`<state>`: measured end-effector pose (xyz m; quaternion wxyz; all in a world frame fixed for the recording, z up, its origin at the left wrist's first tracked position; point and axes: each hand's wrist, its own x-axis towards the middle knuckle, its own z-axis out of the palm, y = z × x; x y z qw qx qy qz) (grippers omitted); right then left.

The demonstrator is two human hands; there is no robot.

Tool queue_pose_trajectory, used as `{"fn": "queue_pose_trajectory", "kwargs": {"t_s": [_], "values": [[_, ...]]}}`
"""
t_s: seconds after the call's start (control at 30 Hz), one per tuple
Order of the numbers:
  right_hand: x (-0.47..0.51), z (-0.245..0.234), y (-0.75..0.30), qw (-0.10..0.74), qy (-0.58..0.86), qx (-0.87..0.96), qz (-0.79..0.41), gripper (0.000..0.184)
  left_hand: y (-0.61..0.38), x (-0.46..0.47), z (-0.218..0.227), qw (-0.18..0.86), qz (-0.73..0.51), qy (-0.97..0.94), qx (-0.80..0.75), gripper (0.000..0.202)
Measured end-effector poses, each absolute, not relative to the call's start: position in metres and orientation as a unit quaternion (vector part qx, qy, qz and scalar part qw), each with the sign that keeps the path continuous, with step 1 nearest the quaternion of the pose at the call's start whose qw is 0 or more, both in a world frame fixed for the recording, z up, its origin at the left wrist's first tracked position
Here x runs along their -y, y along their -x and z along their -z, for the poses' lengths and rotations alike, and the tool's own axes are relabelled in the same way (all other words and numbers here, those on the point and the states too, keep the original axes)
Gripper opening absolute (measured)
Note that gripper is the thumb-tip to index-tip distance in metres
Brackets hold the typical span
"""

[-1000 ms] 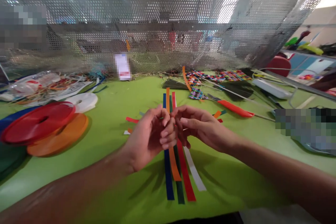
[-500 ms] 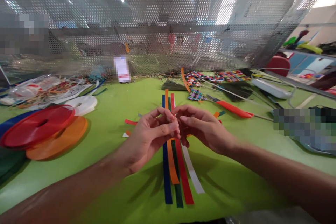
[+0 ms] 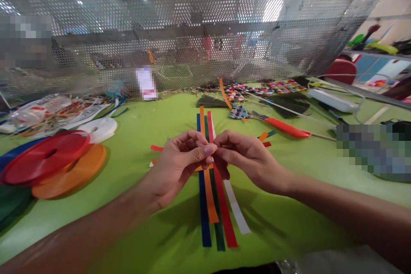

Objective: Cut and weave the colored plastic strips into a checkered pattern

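My left hand (image 3: 183,165) and my right hand (image 3: 252,162) meet fingertip to fingertip above crossed coloured strips. Both thumbs press against the index fingers in a pinch; whatever lies between them is too small or hidden to make out. Below the fingers run a blue strip (image 3: 204,218), an orange strip (image 3: 211,201), a green strip (image 3: 219,235), a red strip (image 3: 226,216) and a white strip (image 3: 237,209), fanning toward me. Crosswise strips show only at their ends, such as a red end (image 3: 156,148) at left and an orange end (image 3: 263,137) at right. My hands hide the crossing.
Rolls of strip, including a red roll (image 3: 46,158), an orange roll (image 3: 72,175) and a white roll (image 3: 100,130), lie at left. A red-handled cutter (image 3: 287,129) and small woven pieces (image 3: 240,112) lie behind my right hand. A perforated metal screen (image 3: 180,21) stands behind the green table (image 3: 122,231).
The fingertips of both hands have come together into a tighter pinch. The strips lie almost as before, and the view has shifted slightly.
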<state>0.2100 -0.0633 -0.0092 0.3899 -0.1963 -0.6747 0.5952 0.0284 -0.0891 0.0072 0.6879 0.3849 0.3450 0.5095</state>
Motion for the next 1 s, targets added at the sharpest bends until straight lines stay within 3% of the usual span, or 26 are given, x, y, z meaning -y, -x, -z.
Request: {"fn": "queue_pose_trajectory", "kwargs": {"t_s": [0.4, 1.0], "values": [[0.056, 0.014, -0.211, 0.411, 0.229, 0.788, -0.397, 0.015, -0.029, 0.088, -0.008, 0.669, -0.51, -0.382, -0.383, 0.026], [0.053, 0.012, -0.213, 0.394, 0.248, 0.833, -0.298, 0.019, -0.028, 0.083, -0.007, 0.582, -0.521, -0.474, -0.406, 0.031]]}}
